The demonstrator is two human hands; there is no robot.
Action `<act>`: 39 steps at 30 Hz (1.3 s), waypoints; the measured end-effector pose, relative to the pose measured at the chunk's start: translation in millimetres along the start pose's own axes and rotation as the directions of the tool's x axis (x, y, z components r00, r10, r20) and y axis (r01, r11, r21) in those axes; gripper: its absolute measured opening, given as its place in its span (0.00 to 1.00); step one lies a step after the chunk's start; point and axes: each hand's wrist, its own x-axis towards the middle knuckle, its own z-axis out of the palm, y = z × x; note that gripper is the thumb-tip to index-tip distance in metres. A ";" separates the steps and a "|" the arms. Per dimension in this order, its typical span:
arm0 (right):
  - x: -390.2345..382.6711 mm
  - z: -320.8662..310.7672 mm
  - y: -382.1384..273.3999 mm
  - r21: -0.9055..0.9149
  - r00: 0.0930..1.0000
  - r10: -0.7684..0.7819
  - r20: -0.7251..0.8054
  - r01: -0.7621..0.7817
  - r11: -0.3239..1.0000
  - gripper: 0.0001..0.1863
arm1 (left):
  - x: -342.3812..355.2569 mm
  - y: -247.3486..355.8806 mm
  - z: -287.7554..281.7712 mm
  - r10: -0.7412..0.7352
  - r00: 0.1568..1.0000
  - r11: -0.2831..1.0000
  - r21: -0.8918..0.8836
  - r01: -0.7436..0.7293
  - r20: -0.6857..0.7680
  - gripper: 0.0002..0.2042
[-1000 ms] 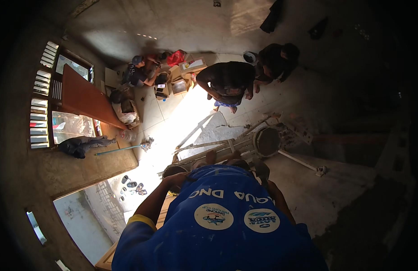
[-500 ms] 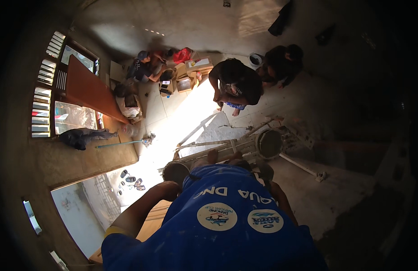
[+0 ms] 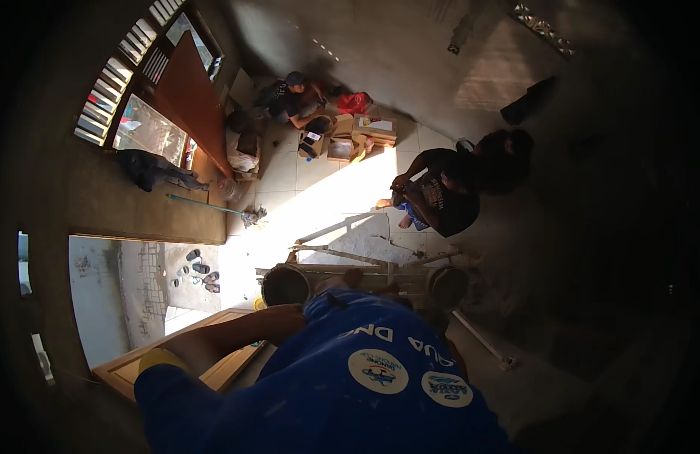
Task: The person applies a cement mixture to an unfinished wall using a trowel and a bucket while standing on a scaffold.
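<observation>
My left arm reaches in from the lower left, and my left hand (image 3: 295,316) lies at the side of my blue shirt (image 3: 320,378). Its fingers are hidden, so I cannot see whether they hold anything. Just beyond that hand stands a dark round bucket (image 3: 285,286). Of my right arm only a dim sliver of forearm (image 3: 457,359) shows past the shirt; the hand itself is out of sight. A second bucket (image 3: 448,287) stands in shadow ahead of that side. Between the buckets, my bare feet rest on scaffold planks (image 3: 331,274).
Below, one person (image 3: 448,193) sits or crouches with another dim person (image 3: 505,155) behind. A third person (image 3: 293,98) is beside open cardboard boxes (image 3: 341,147). A mop (image 3: 214,206), a wooden door panel (image 3: 236,367) and several sandals (image 3: 201,268) lie to the left.
The view has swung, shifting the room's people and boxes rightward in the picture. My left forearm lies flatter across the view. The person beyond the scaffold appears turned more to the left.
</observation>
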 end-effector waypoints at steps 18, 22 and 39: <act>-24.6 -9.7 -37.9 -0.014 0.989 -0.138 -0.054 0.137 0.990 0.26 | 2.0 1.1 4.0 0.110 0.975 0.990 -0.065 -0.124 -0.192 0.10; -12.8 -9.4 -47.2 0.019 0.999 -0.010 -0.037 0.011 1.000 0.26 | 3.8 -8.8 23.5 0.096 0.979 0.993 -0.051 -0.107 -0.182 0.10; 49.0 -38.8 -139.6 -0.116 1.000 0.027 -0.006 -0.027 0.993 0.30 | -5.5 -3.6 34.6 0.031 0.974 0.987 -0.149 -0.066 -0.225 0.11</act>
